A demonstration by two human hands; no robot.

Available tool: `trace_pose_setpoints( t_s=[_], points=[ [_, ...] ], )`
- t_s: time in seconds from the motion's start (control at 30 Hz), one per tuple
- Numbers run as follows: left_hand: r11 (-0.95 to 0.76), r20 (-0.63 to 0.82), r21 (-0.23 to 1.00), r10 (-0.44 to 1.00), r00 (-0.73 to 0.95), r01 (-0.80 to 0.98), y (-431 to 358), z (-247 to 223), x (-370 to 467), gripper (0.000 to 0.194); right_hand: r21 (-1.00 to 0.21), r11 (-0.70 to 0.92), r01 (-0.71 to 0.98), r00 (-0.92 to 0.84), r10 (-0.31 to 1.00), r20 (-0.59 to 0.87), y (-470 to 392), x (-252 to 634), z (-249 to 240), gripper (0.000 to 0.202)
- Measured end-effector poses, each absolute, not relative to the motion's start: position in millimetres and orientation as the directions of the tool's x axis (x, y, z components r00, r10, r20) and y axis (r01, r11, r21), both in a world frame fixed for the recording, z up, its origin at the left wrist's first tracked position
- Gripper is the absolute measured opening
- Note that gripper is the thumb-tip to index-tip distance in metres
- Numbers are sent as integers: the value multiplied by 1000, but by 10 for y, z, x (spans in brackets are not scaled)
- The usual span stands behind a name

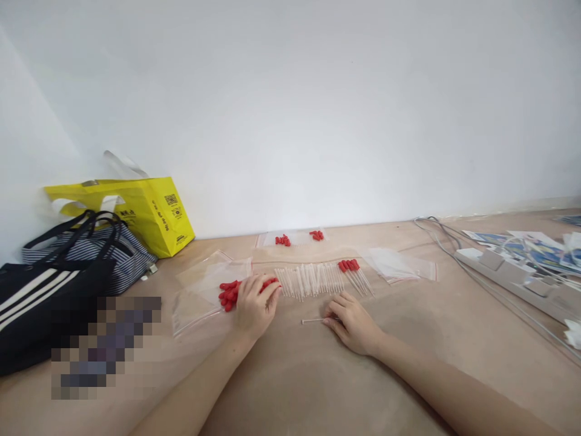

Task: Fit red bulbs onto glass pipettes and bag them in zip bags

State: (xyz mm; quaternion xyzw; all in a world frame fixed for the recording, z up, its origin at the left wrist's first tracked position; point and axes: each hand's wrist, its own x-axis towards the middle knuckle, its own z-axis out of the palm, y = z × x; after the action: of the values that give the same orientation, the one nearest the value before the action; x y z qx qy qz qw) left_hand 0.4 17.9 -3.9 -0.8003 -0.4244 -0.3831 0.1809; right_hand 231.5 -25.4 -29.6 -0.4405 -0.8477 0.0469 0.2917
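My left hand (pixel 256 303) is over the right side of a pile of red pieces (pixel 228 295), its fingers bent around some of them. Between the fingertips of my right hand (pixel 348 320) is a thin clear stick (pixel 312 321), lying level with its small end pointing left. Beyond both hands lies a row of clear sticks (pixel 308 280). At the row's right end, several sticks with red heads (pixel 349 265) lie side by side. The red pile rests on clear plastic bags (pixel 200 297).
Farther back is a clear bag with red pieces (pixel 282 240). More clear bags (pixel 397 264) lie right of the row. A yellow bag (pixel 158 212) and a black bag (pixel 45 303) are at left. A white power strip (pixel 512 281), cables and printed papers (pixel 535 248) are at right.
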Motion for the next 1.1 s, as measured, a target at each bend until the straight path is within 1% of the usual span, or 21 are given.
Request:
trace_pose_setpoints(
  t_s=[0.1, 0.17, 0.27, 0.33, 0.37, 0.43, 0.5, 0.63, 0.73, 0.9, 1.1],
  points=[
    [-718, 622, 123, 594, 510, 685, -43, -90, 79, 17, -350, 613, 708, -444, 772, 454, -244, 2321, -307, 8],
    [-747, 530, 200, 627, 572, 634, -167, -138, 125, 17, -363, 610, 704, -441, 776, 450, -244, 2325, -305, 8],
    [-703, 436, 337, 706, 558, 626, -258, -177, 151, 13, -386, 605, 697, -437, 784, 440, -248, 2334, -290, 8],
    [-665, 398, 396, 746, 534, 633, -264, -174, 141, 18, -402, 609, 684, -440, 784, 439, -245, 2342, -286, 8],
    [-656, 386, 410, 754, 531, 634, -258, -167, 133, 21, -407, 612, 678, -441, 782, 440, -241, 2344, -287, 12],
    [-654, 372, 411, 757, 538, 636, -243, -155, 124, 22, -403, 616, 677, -445, 778, 443, -226, 2344, -299, 22],
    [-653, 374, 383, 756, 537, 653, -227, -150, 127, 22, -377, 616, 692, -450, 776, 442, -210, 2332, -316, 26],
    [-654, 415, 291, 744, 524, 698, -198, -169, 152, 18, -333, 614, 716, -461, 774, 435, -197, 2274, -337, 17],
    [-686, 457, 244, 705, 542, 685, -176, -187, 167, 17, -316, 626, 713, -463, 758, 459, -208, 2219, -337, 14],
    [-759, 539, 222, 619, 572, 613, -165, -204, 183, 19, -281, 634, 721, -454, 737, 501, -240, 2164, -336, 12],
    [-736, 562, 207, 629, 538, 645, -188, -196, 187, 17, -267, 606, 750, -391, 731, 559, -297, 2139, -325, 11]
  ],
)
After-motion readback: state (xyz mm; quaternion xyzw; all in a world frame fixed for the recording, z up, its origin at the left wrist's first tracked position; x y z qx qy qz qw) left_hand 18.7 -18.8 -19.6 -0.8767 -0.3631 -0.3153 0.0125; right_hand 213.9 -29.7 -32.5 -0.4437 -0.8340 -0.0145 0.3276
